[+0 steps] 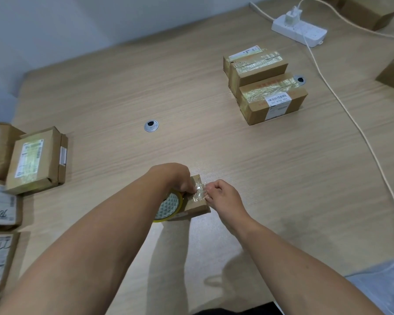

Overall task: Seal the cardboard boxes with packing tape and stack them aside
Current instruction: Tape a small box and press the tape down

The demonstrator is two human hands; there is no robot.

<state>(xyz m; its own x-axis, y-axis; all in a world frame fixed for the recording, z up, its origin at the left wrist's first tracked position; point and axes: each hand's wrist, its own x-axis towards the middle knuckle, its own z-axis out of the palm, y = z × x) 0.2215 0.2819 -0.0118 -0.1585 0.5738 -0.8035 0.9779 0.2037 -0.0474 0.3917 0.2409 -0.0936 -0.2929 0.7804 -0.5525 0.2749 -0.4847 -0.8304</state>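
Note:
A small cardboard box (197, 206) lies on the wooden table (191, 98) in front of me, with a strip of clear tape (200, 192) across its top. My left hand (178, 178) grips the roll of packing tape (170, 206), which stands on edge against the box's left side. My right hand (221, 194) pinches the free end of the tape at the box's right edge. Both hands hide much of the box's top.
Two taped boxes (266, 87) are stacked at the back right. Several labelled boxes (35, 160) lie along the left edge. A white power strip (298, 30) and its cable (359, 133) run down the right side. A round cable grommet (151, 126) sits mid-table.

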